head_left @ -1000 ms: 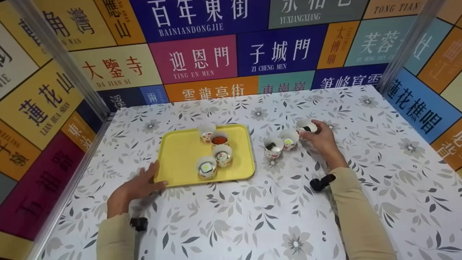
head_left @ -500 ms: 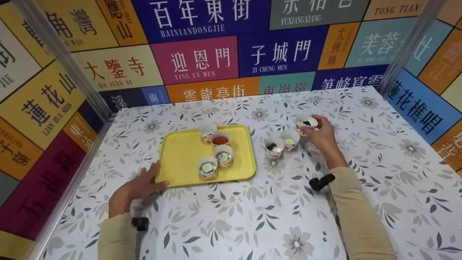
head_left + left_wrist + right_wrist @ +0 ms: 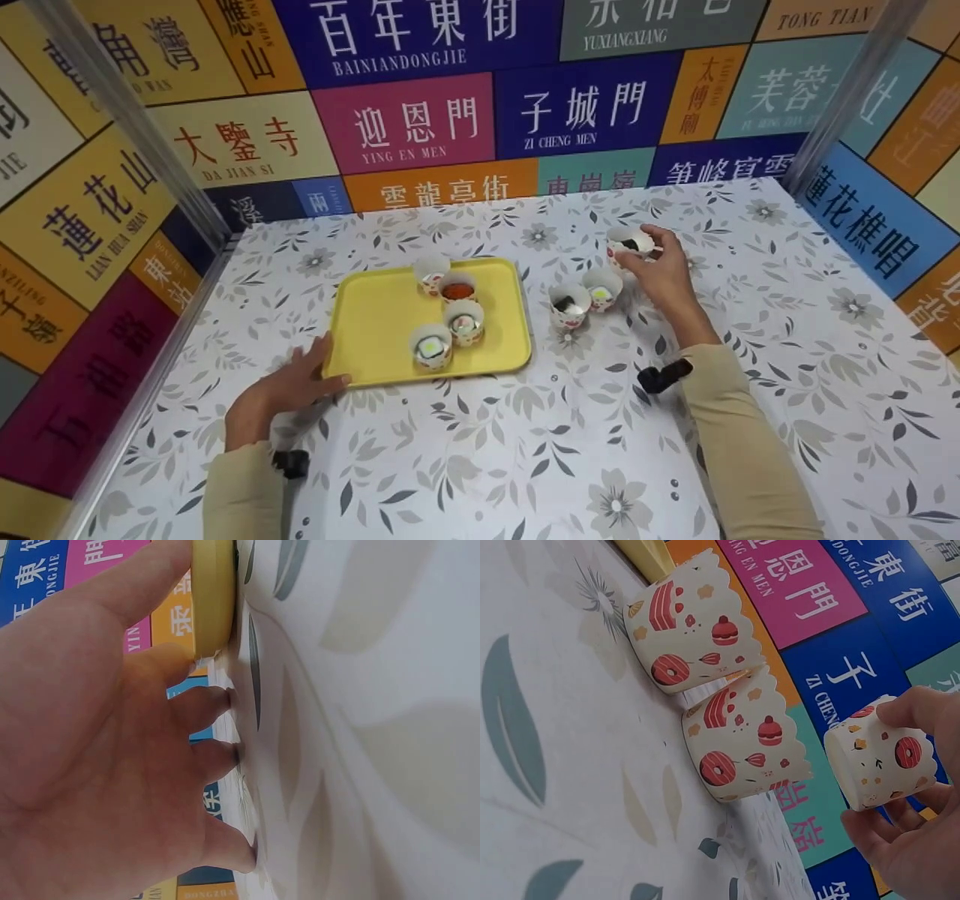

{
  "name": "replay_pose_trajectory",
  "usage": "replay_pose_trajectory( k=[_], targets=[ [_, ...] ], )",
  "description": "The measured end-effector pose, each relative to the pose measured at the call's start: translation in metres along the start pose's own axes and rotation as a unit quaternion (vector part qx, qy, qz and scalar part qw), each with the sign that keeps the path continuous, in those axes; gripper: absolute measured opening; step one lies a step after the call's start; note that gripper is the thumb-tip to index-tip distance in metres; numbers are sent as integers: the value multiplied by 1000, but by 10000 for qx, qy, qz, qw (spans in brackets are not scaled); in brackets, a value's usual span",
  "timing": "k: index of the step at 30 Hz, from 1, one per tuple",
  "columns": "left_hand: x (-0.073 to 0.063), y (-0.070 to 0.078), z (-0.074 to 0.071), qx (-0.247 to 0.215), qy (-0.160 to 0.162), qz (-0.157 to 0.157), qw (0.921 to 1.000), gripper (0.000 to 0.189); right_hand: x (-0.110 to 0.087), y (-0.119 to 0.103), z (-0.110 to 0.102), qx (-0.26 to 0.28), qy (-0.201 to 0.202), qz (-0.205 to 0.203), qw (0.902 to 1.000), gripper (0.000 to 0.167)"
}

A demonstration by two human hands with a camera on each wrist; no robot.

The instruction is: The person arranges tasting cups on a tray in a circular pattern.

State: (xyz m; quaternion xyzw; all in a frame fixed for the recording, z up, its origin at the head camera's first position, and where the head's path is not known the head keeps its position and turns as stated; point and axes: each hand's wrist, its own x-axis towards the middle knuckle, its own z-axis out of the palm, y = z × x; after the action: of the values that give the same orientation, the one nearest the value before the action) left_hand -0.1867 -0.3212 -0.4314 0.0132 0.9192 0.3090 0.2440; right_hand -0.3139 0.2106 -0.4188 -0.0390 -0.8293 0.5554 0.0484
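My right hand [image 3: 666, 274] pinches a printed paper baking cup [image 3: 616, 247] by its side, thumb near and fingers behind. Something black shows inside it. In the right wrist view the held cup [image 3: 881, 757] is raised, its base off the table. Left of it stand two more cups: one with a white and yellow piece [image 3: 601, 291], one with a black and white piece [image 3: 568, 309]. My left hand [image 3: 289, 384] touches the left end of a yellow tray [image 3: 367, 322], thumb at its near corner. In the left wrist view its fingers [image 3: 214, 761] are spread, fingertips down at the cloth.
On the tray's right half are several cups: one with red filling [image 3: 458, 291], one with a roll-like piece [image 3: 464, 324], one with a yellow-centred piece [image 3: 432, 349], and one at the back [image 3: 431, 276]. A sign-printed wall [image 3: 420, 127] borders the floral tablecloth [image 3: 480, 457].
My right hand has lifted its cup and moved it slightly away from me and to the left. The left hand and the tray stay in place.
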Motion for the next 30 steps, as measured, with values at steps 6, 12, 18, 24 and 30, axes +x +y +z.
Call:
replay_pose_trajectory(
  k=[6,12,18,24,30],
  targets=[
    [1,1,-1,-63,-20,14,10000,105,-3,-6,7,38,-35,-123,9999,72],
    [1,-1,-1,-32,-17,-58,10000,104,-6,-11,15,36,-122,-229,9997,71],
    [1,-1,-1,15,-22,-84,10000,104,-10,-17,20,-112,-260,-342,9990,69],
    [3,0,-1,9,-26,18,10000,103,-14,-20,30,-264,-350,-446,9980,66],
    [2,-1,-1,-70,-17,102,9999,103,-17,-21,42,-273,-488,-446,9974,67]
  ],
)
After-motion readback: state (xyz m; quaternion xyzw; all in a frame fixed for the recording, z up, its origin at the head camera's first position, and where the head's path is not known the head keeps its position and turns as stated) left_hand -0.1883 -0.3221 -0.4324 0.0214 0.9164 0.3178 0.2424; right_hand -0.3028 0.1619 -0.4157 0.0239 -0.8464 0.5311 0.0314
